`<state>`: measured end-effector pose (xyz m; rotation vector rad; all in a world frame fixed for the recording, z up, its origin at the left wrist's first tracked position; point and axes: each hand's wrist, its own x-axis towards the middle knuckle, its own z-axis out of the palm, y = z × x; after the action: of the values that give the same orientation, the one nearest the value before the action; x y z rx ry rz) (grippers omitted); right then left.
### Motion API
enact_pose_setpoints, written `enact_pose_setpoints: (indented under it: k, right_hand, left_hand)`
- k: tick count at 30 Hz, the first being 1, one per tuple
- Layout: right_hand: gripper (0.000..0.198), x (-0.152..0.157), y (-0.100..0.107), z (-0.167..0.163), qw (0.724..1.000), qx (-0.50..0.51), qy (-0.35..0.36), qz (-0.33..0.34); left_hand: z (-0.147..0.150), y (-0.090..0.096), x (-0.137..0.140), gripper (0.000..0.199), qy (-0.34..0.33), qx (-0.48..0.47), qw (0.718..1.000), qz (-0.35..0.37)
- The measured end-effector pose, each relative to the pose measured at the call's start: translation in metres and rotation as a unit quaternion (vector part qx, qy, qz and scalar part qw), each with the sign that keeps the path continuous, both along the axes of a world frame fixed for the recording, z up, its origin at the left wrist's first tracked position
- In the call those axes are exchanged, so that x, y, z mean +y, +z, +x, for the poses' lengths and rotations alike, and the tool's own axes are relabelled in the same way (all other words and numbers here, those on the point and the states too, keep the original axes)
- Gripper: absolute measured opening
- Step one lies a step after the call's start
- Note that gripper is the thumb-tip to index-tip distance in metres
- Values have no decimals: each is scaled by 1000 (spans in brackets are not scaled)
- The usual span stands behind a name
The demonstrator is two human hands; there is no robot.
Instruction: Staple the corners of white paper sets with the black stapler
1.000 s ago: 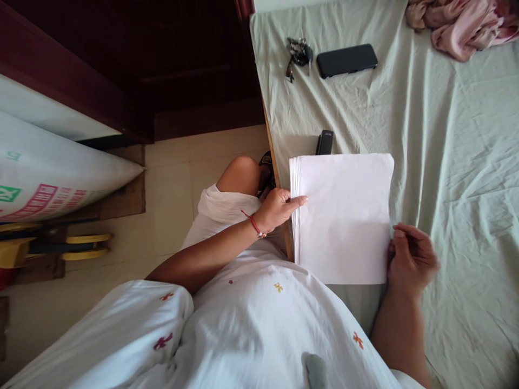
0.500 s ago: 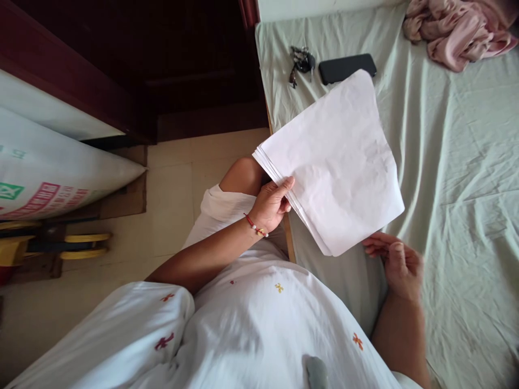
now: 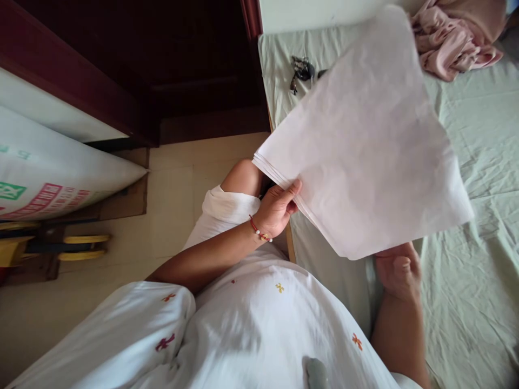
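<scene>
A stack of white paper sheets [image 3: 365,146] is held up over the bed, its far corner raised toward the camera. My left hand [image 3: 279,208], with a red beaded bracelet [image 3: 259,229] at the wrist, pinches the near left edge, thumb on top. Several sheet edges fan out beside the thumb. Below the lower right edge is my right hand [image 3: 399,270], palm up with the thumb showing. Its other fingers go under the paper and are mostly hidden, so whether they grip it cannot be seen.
A bunch of keys [image 3: 302,71] lies on the pale green bedsheet [image 3: 486,162]. Paper covers most of the dark phone [image 3: 321,73] beside it. Crumpled pink cloth [image 3: 454,40] is at the back right. A large printed sack [image 3: 60,167] stands on the left, above a yellow-and-black object [image 3: 85,246].
The paper's far and right side has risen toward the camera and spread rightward, now covering most of the phone. My right hand's fingers have moved under the paper. My left hand keeps its pinch.
</scene>
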<state>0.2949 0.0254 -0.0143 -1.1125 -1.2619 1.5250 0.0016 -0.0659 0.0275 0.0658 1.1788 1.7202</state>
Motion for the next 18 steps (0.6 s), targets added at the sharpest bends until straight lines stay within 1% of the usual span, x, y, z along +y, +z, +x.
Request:
enact_pose_setpoints:
  k: [2,4,6,8,10,12,14,16,17,18]
  right_hand:
    - [58,-3,1,-4,999,23,-38,-19]
    - [47,-4,5,-9,995,6,-91,-28]
    - [47,-4,10,-12,989,8,-149,-3]
    - [53,-2,16,-15,982,38,-182,37]
    - [56,0,20,-15,978,57,-190,64]
    - [52,2,21,-14,977,58,-189,74]
    - [48,2,20,-13,977,55,-189,80]
    - [47,2,22,-14,977,54,-187,90]
    - [49,2,24,-15,976,55,-185,100]
    - [52,2,28,-17,976,57,-182,109]
  left_hand:
    - [5,-13,-2,52,-17,35,999,25]
    - [4,-24,-2,49,-39,75,995,53]
    - [-6,-29,-1,48,-60,108,989,82]
    - [-24,-26,-1,53,-71,137,983,100]
    - [-47,-19,-2,63,-87,176,974,111]
    - [-65,-12,-4,70,-132,230,958,109]
    - [-75,-7,-5,66,-194,293,931,95]
    - [-77,-5,-4,54,-239,333,909,80]
    - [-75,-4,-3,48,-245,337,906,74]
    - [-73,-3,-2,43,-241,330,910,67]
